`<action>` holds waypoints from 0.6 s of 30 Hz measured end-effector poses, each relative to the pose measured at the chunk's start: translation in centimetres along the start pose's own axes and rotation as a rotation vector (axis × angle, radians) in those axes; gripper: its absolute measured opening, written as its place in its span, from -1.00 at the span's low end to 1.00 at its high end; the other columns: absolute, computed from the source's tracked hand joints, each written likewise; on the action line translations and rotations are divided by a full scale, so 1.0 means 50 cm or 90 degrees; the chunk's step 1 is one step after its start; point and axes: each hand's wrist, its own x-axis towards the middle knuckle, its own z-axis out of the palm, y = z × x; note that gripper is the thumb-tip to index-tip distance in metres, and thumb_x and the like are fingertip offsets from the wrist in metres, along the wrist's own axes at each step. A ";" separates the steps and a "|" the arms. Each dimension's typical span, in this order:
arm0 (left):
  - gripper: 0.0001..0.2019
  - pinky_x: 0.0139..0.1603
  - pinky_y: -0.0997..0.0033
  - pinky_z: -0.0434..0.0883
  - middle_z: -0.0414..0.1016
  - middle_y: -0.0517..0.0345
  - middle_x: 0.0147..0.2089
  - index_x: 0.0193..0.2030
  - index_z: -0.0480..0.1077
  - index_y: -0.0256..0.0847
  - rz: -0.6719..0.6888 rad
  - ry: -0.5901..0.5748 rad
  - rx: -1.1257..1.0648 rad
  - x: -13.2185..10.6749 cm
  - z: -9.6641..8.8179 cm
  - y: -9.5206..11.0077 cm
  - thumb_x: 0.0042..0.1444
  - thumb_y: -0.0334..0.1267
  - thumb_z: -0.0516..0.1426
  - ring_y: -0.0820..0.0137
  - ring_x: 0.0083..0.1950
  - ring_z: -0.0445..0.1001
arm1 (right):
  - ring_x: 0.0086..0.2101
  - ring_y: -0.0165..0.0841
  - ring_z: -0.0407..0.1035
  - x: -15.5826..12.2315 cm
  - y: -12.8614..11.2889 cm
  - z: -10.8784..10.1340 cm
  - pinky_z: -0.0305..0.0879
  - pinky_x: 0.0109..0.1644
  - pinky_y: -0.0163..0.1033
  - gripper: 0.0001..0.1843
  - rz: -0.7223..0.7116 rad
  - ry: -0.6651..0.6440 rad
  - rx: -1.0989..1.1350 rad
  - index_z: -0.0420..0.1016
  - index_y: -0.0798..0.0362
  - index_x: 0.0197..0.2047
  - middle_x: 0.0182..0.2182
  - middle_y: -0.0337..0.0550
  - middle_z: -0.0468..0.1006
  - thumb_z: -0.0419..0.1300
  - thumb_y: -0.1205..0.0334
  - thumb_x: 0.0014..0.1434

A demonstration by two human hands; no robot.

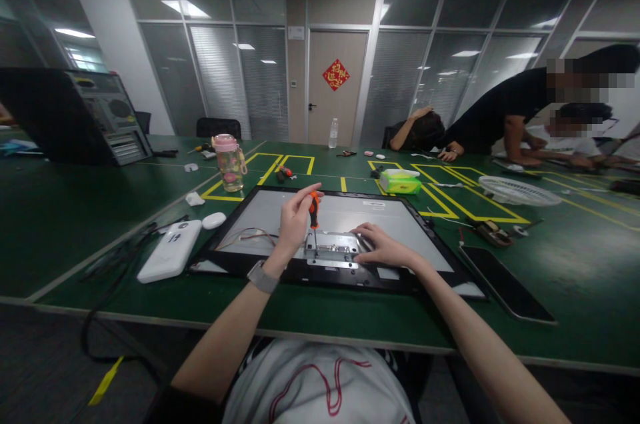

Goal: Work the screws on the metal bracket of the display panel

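A flat display panel (395, 216) with a black frame lies back side up on the table in front of me. Near its front edge sits a metal bracket (345, 239). My left hand (296, 216) is closed around an orange and black screwdriver (314, 211), held upright with its tip down at the bracket's left side. Whether the tip sits in a screw is too small to tell. My right hand (383, 247) rests at the bracket's right side, fingers spread and touching it. Thin wires (250, 235) lie on the panel left of my left hand.
On the left are a white power bank (173, 251), cables (120, 251), a pink-lidded bottle (230, 164) and a computer case (95, 117). A green tissue pack (400, 181), a black tablet-like slab (505, 281) and a white racket-shaped object (520, 191) lie right. Several people are beyond.
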 end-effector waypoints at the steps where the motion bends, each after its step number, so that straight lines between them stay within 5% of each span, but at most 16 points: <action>1: -0.72 -0.14 0.42 0.40 0.55 0.04 -0.19 -0.03 0.49 -0.24 -0.002 0.000 0.003 0.000 0.000 0.001 0.19 -0.27 0.04 0.39 -0.17 0.48 | 0.10 -0.09 0.17 0.000 0.001 0.000 0.10 0.24 -0.01 -0.21 -0.001 0.001 0.001 0.30 0.03 0.18 0.09 0.01 0.25 0.28 -0.21 -0.04; 6: -0.79 -0.20 0.49 0.39 0.49 0.05 -0.16 -0.17 0.54 -0.21 0.046 0.018 0.057 -0.001 0.001 0.002 0.07 -0.23 0.18 0.40 -0.18 0.45 | 0.09 -0.08 0.18 0.002 0.006 0.002 0.11 0.22 0.02 -0.22 -0.008 0.007 0.009 0.32 -0.04 0.17 0.08 -0.02 0.26 0.29 -0.21 -0.07; 10: -0.72 -0.06 0.42 0.38 0.53 0.04 -0.13 -0.11 0.52 -0.21 0.030 0.013 0.019 0.001 -0.002 -0.002 0.19 -0.26 0.02 0.35 -0.07 0.46 | 0.09 -0.09 0.18 0.001 0.004 0.002 0.11 0.23 0.01 -0.23 -0.005 0.006 0.015 0.32 -0.05 0.17 0.08 -0.04 0.26 0.30 -0.20 -0.07; 18: -0.85 -0.25 0.49 0.36 0.44 0.11 -0.27 -0.26 0.53 -0.21 0.060 0.042 0.079 -0.001 0.000 0.001 0.07 -0.25 0.17 0.44 -0.27 0.41 | 0.09 -0.10 0.17 0.002 0.004 0.002 0.10 0.23 0.00 -0.24 -0.006 0.006 0.004 0.32 -0.02 0.17 0.07 -0.02 0.26 0.29 -0.20 -0.05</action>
